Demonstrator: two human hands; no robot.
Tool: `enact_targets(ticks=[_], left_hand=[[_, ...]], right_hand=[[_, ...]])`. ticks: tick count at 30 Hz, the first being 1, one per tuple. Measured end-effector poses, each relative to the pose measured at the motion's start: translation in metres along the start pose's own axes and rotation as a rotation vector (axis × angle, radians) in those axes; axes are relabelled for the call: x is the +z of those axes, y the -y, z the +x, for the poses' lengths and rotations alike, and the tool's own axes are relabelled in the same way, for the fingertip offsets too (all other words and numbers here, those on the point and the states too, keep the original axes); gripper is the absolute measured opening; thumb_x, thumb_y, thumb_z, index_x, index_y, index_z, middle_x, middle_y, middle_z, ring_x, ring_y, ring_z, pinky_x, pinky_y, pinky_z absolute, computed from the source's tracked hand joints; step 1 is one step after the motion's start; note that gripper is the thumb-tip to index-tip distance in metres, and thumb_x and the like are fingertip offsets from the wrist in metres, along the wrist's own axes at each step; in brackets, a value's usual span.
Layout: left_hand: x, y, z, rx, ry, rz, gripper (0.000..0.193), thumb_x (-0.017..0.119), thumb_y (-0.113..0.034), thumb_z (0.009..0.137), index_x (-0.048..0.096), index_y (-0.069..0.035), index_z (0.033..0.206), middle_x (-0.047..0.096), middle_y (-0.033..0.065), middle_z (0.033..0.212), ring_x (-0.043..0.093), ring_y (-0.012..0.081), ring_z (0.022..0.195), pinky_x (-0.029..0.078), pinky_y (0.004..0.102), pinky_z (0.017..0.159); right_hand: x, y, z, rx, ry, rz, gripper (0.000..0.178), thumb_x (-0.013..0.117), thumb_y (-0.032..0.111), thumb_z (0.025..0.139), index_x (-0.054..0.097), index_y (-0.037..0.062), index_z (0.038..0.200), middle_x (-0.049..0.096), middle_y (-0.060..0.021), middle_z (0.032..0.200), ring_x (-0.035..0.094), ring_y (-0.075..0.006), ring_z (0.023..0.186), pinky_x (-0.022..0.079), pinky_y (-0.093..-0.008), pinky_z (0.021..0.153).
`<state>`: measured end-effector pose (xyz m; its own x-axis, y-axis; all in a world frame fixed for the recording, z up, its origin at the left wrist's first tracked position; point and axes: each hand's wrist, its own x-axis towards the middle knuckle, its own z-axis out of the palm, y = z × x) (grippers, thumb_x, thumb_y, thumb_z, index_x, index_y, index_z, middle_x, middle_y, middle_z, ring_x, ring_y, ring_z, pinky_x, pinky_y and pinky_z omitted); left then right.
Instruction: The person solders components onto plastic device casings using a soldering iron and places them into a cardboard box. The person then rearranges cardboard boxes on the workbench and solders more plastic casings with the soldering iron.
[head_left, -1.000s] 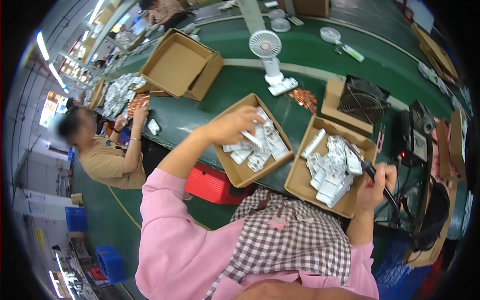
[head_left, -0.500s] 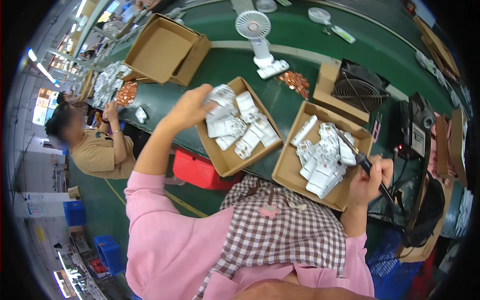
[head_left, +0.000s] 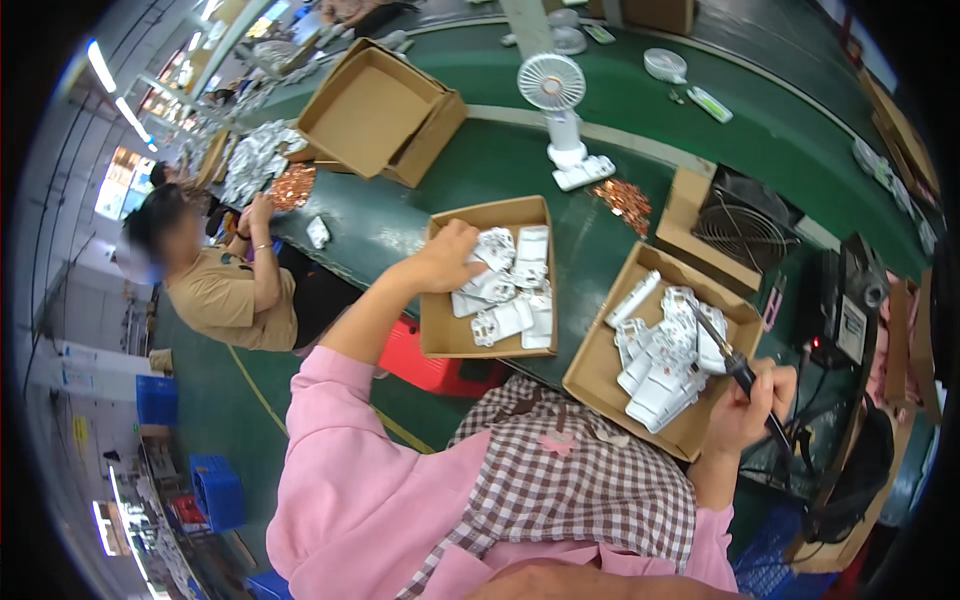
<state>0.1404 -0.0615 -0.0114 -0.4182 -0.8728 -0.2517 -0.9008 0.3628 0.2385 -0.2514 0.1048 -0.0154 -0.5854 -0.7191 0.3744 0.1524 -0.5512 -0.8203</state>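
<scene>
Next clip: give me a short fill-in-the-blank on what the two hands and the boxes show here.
1. The left hand reaches into a cardboard box of ____ plastic parts.
2. The right hand grips a thin dark ____-shaped tool.
3. That tool's tip points over the ____ of the two part-filled boxes.
4. The small white fan stands on a ____ work surface.

Missing words: white; pen; right; green

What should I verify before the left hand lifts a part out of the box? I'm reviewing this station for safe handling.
1. Left hand on the white parts in the left cardboard box: ok.
2. One part actually gripped: cannot tell.
3. Right hand holds the dark pen-like tool: ok.
4. Tool tip away from the left hand, over the right cardboard box: ok.
5. Both boxes rest on the green table: ok.
</scene>
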Motion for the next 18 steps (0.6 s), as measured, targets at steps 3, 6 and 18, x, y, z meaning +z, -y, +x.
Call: enact_targets(ticks=[3,6,18], left_hand=[[-0.007,-0.011,-0.003,-0.037,0.051,0.063,0.048,0.063,-0.028,0.083,0.048,0.004,0.114,0.051,0.0235,0.114,0.044,0.0401,0.114,0.037,0.0432,0.097],[-0.009,-0.017,-0.011,-0.017,-0.103,0.058,0.041,0.066,-0.023,0.081,0.05,0.002,0.109,0.053,0.0221,0.109,0.046,0.0399,0.109,0.04,0.0435,0.093],[-0.04,-0.035,-0.04,0.124,-0.477,-0.114,0.029,0.07,-0.004,0.071,0.047,-0.003,0.089,0.052,0.0152,0.085,0.049,0.0355,0.083,0.039,0.0439,0.072]], right_hand=[[0.004,0.004,-0.002,0.029,0.014,0.02,0.023,0.051,0.015,0.088,0.037,0.0077,0.071,0.035,0.0005,0.058,0.029,-0.0054,0.051,0.022,-0.0211,0.05],[0.001,0.003,-0.002,0.048,0.019,0.017,0.023,0.051,0.014,0.089,0.037,0.0079,0.071,0.036,0.0006,0.059,0.029,-0.0051,0.051,0.021,-0.0205,0.049],[0.012,-0.001,0.004,-0.004,0.017,-0.007,0.022,0.052,0.009,0.087,0.037,0.0072,0.071,0.038,-0.0011,0.055,0.031,-0.0068,0.049,0.024,-0.0199,0.045]])
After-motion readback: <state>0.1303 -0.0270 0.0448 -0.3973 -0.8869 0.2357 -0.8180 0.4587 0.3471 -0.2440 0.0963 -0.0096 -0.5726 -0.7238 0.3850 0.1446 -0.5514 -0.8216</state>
